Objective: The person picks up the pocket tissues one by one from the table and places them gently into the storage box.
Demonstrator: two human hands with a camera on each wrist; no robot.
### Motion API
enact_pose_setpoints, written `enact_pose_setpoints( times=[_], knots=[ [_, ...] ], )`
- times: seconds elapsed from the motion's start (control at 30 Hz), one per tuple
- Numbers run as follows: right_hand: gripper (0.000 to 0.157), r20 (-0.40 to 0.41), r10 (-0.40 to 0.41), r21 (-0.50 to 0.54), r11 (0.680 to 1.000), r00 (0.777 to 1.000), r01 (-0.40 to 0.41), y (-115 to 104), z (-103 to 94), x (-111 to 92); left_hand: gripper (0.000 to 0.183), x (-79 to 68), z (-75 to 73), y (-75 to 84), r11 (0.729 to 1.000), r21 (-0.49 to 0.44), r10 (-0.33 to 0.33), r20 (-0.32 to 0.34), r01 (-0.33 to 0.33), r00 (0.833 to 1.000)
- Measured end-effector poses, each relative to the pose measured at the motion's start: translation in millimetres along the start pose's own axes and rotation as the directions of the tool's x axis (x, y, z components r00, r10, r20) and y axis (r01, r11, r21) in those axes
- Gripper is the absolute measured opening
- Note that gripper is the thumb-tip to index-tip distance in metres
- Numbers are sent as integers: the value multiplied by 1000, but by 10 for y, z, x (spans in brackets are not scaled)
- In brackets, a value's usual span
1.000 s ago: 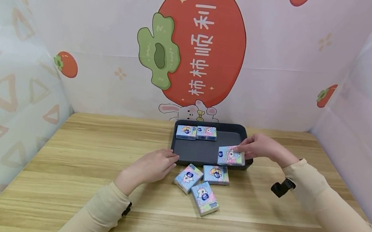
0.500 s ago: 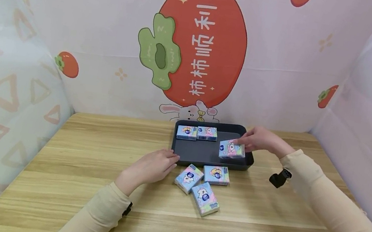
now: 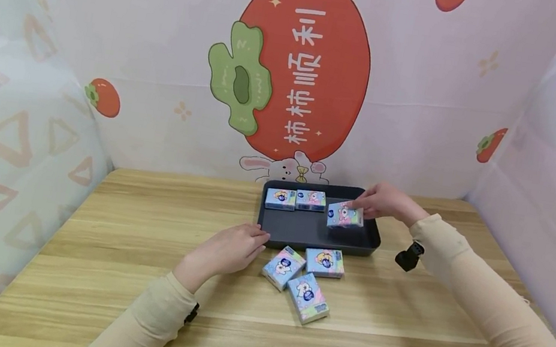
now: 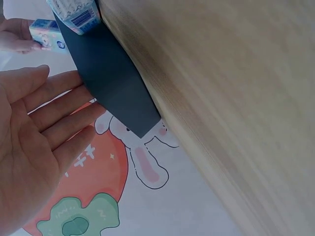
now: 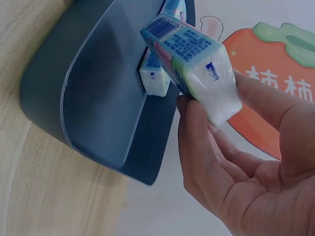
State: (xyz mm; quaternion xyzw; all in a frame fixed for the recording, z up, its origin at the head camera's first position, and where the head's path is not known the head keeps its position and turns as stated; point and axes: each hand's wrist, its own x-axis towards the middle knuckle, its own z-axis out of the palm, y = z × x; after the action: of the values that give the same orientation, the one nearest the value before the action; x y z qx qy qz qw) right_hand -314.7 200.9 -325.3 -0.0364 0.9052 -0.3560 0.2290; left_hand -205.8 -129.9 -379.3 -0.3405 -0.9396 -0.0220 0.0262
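Between thumb and fingers my right hand (image 3: 385,202) pinches a small tissue pack (image 3: 345,215), blue and pink with a cartoon print, over the right half of the dark grey tray (image 3: 295,236). The right wrist view shows the held tissue pack (image 5: 192,64) tilted, its white end toward the camera. Two more packs sit side by side in the tray's back left corner, a left one (image 3: 280,199) and a right one (image 3: 310,200). My left hand (image 3: 228,247) has its fingertips at the tray's front left corner; its fingers (image 4: 69,105) are extended in the left wrist view.
In front of the tray lie three loose tissue packs: one to the left (image 3: 284,268), one to the right (image 3: 325,262) and one nearest me (image 3: 308,298). The wooden table (image 3: 152,208) meets a printed backdrop (image 3: 165,58) behind the tray.
My right hand has carried the tissue pack from the tray's front right edge back toward its rear. The left hand and the loose packs stay in place.
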Motion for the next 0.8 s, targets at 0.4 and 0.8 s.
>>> enact_pose_setpoints(
  times=[0.4,0.8],
  knots=[
    [49,-31,36,40,999,999,-35,3,-25,93,34,1,3,5,1000,-7,5,-13,-5,1000],
    [44,-84,64,100,993,994,-55,47,-58,241,34,-4,-4,23,1000,-3,-9,4,9,1000]
  ],
)
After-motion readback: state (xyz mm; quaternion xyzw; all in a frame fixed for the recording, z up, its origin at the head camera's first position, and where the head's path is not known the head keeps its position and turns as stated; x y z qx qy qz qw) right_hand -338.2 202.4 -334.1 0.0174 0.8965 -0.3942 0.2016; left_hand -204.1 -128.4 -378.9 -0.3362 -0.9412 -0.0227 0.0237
